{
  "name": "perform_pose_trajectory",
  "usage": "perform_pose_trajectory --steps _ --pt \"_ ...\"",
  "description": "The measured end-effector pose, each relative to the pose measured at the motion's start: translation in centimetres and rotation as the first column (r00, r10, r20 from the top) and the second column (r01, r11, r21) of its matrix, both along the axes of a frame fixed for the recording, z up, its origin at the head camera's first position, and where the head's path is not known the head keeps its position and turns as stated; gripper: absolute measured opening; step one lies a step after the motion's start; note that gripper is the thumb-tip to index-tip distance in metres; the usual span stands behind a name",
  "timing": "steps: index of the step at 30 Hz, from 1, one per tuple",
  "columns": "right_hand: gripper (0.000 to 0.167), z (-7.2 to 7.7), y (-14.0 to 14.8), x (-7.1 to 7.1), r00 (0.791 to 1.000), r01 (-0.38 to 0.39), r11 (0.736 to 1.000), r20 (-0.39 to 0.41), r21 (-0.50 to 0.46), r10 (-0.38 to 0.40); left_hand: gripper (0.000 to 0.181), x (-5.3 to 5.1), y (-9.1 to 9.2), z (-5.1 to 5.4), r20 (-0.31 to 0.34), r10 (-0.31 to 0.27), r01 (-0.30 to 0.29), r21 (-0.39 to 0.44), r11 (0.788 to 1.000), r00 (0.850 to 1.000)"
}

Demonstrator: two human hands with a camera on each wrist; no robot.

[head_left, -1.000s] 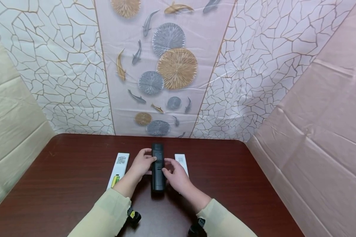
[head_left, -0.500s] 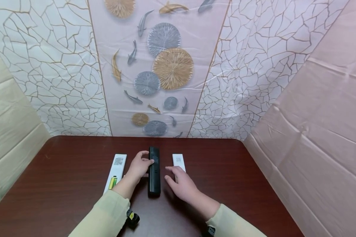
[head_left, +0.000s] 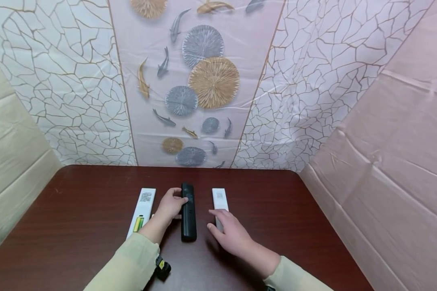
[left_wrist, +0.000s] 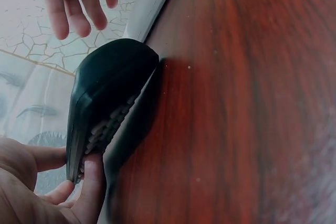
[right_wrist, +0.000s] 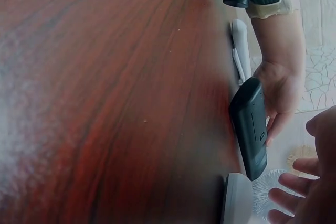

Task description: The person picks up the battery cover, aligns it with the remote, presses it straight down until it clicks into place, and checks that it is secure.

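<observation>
A black remote (head_left: 188,214) is held by the left hand (head_left: 169,205), whose thumb lies on its upper face. In the left wrist view the left hand (left_wrist: 52,192) pinches the far end of the remote (left_wrist: 105,87), and rows of buttons show on the side facing the table. The right hand (head_left: 234,234) hovers with spread, relaxed fingers over a white remote (head_left: 219,198), partly covering it. From the right wrist, the right hand (right_wrist: 310,182) is apart from the black remote (right_wrist: 251,124).
Another white remote (head_left: 144,202), with green-yellow batteries (head_left: 138,223) on it, lies left of the left hand on the dark red table (head_left: 94,210). Patterned cloth (head_left: 189,81) stands behind the table, with plain cloth at both sides.
The right hand has let go of the black remote and moved right and nearer the person. The left hand still holds the remote, which has turned somewhat, its far end lower in the view.
</observation>
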State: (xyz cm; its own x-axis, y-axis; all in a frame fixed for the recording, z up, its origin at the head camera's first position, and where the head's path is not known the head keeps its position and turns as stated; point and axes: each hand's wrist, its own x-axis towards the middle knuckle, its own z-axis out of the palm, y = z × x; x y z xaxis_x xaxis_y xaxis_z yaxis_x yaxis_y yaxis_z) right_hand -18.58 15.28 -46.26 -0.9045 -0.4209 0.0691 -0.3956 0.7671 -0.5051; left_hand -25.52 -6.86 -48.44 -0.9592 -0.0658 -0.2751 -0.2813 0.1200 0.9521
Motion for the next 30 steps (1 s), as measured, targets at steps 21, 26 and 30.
perform_pose_trajectory --steps 21,26,30 --pt "0.045 -0.23 0.53 0.31 1.000 0.021 1.000 -0.013 -0.020 -0.022 0.050 -0.05 -0.12 0.06 0.038 -0.044 0.044 0.014 0.999 0.998" --pt "0.045 -0.26 0.51 0.28 1.000 0.021 1.000 -0.002 -0.015 -0.021 0.049 0.03 -0.15 0.23 0.040 -0.057 0.057 0.013 0.998 0.998" --pt "0.046 -0.30 0.47 0.29 1.000 0.019 1.000 0.007 -0.015 -0.019 0.050 0.03 -0.28 0.09 0.044 -0.056 0.056 0.021 0.998 0.997"
